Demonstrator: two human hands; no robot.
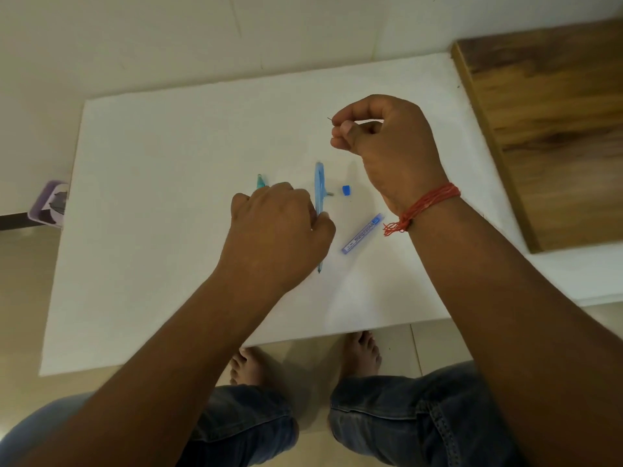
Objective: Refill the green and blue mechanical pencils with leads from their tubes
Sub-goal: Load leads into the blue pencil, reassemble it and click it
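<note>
One lead (329, 120) was pinched in the right hand (387, 143), raised above the far side of the white bench (168, 163). Left hand (279, 230) curled over the blue pencil (319, 197), which lay mid-bench; whether gripped, unclear. Green pencil (260, 182) just left, mostly hidden. Lead tube (363, 233) open, its cap (346, 190) beside it. Judged: blue refill under way; green's status unknown.

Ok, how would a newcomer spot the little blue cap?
On the white table, find the long blue mechanical pencil lying near the centre. Just right of it sits the small blue cap, a stubby cube-like piece, far shorter than the blue-purple lead tube nearer the person.
</note>
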